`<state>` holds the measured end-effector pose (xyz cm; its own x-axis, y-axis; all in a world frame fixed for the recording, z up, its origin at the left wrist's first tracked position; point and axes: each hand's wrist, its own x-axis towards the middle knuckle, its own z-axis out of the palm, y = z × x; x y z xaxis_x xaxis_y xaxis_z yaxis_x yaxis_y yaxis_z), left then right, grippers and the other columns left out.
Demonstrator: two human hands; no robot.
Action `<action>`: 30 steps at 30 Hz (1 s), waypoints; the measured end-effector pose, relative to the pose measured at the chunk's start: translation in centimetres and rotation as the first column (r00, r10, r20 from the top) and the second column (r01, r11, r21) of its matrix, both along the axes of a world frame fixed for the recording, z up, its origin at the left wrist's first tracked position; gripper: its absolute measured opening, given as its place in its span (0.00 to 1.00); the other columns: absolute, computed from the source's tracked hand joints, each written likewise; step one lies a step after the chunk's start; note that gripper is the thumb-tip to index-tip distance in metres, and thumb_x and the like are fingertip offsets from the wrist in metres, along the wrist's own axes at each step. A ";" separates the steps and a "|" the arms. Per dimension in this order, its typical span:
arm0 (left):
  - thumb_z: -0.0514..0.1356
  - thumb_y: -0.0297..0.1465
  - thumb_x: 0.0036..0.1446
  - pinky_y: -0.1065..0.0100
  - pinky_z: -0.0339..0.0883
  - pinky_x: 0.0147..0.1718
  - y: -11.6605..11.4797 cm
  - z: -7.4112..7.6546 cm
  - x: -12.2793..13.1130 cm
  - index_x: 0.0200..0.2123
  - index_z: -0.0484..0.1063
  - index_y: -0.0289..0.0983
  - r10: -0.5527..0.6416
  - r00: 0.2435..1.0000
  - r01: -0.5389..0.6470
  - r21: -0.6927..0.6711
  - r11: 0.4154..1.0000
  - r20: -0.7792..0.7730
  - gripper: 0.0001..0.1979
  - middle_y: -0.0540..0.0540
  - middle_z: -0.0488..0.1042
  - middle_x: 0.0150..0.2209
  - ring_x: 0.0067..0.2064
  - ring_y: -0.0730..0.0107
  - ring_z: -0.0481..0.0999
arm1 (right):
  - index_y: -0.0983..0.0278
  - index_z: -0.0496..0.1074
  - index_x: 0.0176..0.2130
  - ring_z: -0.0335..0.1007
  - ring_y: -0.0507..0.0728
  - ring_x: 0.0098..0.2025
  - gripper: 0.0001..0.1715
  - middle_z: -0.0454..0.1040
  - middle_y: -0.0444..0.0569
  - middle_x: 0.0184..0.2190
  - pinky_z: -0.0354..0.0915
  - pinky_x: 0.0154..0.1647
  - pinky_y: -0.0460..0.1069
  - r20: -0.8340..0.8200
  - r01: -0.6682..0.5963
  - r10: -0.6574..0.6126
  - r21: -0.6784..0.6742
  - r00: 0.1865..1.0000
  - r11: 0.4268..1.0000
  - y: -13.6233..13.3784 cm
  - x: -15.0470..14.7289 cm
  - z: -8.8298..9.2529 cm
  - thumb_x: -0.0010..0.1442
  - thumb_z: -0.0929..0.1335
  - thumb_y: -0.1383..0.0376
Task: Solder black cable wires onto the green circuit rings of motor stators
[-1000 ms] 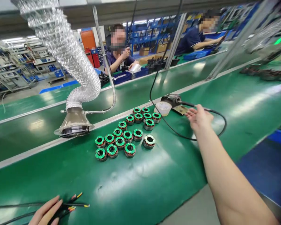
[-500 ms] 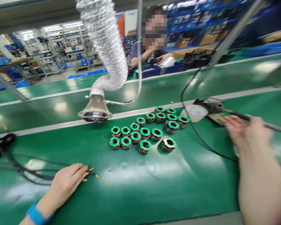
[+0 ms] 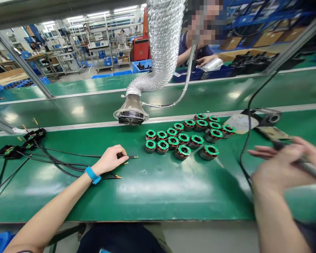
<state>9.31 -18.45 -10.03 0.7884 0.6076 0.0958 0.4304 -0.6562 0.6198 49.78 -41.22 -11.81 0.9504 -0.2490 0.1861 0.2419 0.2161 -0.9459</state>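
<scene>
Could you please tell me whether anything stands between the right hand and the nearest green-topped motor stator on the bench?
Yes, a thin black cable runs down between the right hand and the nearest stator, close to the hand's fingers. Nothing else visible stands between them.

Right hand: formerly open and empty beside the iron stand, now closed around the handle of a soldering iron, motion-blurred, toward the right edge of the tabletop. Left hand: moved from the near edge of the tabletop to mid-surface, now closed over the black cables near their stripped ends. Head view: swung left, bringing the cable connectors fully into frame.
</scene>
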 end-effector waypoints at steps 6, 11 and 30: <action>0.56 0.35 0.68 0.65 0.74 0.40 1.8 0.3 1.6 0.45 0.82 0.38 -0.107 0.993 0.105 0.037 0.994 0.058 0.14 0.43 0.83 0.40 0.39 0.63 0.82 | 0.60 0.76 0.56 0.79 0.56 0.32 0.16 0.78 0.50 0.37 0.76 0.36 0.52 0.513 -0.196 0.491 -0.525 0.704 0.828 5.1 -13.1 0.2 0.77 0.64 0.59; 0.58 0.46 0.69 0.63 0.73 0.48 2.0 -0.2 2.1 0.45 0.84 0.42 -0.108 0.992 0.109 -0.021 0.994 0.062 0.18 0.45 0.85 0.46 0.47 0.58 0.83 | 0.58 0.76 0.57 0.74 0.58 0.39 0.17 0.72 0.50 0.38 0.73 0.43 0.51 0.469 -0.138 0.689 -0.764 0.553 0.631 10.5 -18.9 -1.0 0.76 0.62 0.67; 0.69 0.46 0.54 0.72 0.71 0.21 0.5 -0.2 2.5 0.39 0.79 0.34 0.328 0.867 -0.099 -0.515 0.851 0.375 0.20 0.48 0.76 0.29 0.24 0.74 0.72 | 0.59 0.68 0.62 0.74 0.58 0.44 0.24 0.67 0.52 0.49 0.75 0.46 0.52 0.368 -0.503 0.882 -0.726 0.293 0.470 13.4 -23.1 -2.8 0.69 0.66 0.73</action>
